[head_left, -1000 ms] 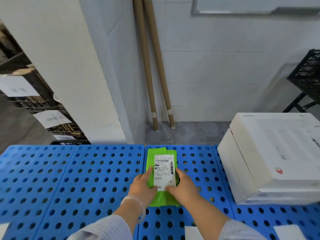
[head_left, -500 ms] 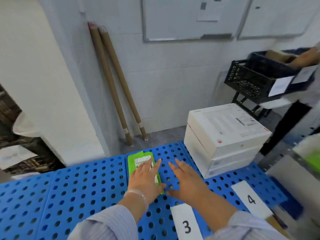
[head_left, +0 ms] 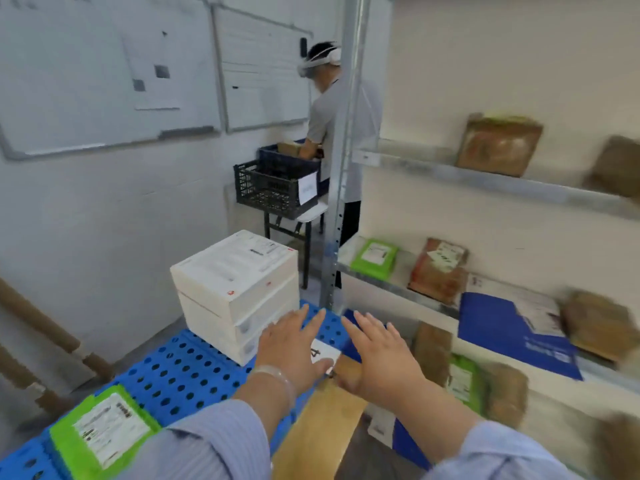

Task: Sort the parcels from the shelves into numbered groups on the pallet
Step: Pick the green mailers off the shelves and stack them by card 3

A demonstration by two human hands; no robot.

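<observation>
A green parcel [head_left: 100,431] with a white label lies flat on the blue perforated pallet [head_left: 180,372] at the lower left. My left hand [head_left: 294,344] and my right hand [head_left: 381,355] hover with fingers spread and nothing in them, over the pallet's right end, above a white card marked 4 [head_left: 323,355]. A stack of white boxes [head_left: 235,289] stands on the pallet just left of my hands. To the right, metal shelves [head_left: 485,183] carry a green parcel [head_left: 375,258], a brown parcel [head_left: 438,271], a blue parcel [head_left: 512,327] and several other brown ones.
A shelf upright post [head_left: 343,150] rises just beyond the pallet's corner. Behind it a person [head_left: 332,112] with a headset stands at black crates [head_left: 277,185] on a small table. A brown cardboard piece [head_left: 318,424] lies under my forearms. Whiteboards hang on the left wall.
Both hands have left the green parcel on the pallet and swung right with my view, from the pallet's middle toward the shelves. The parcel now lies behind, at lower left.
</observation>
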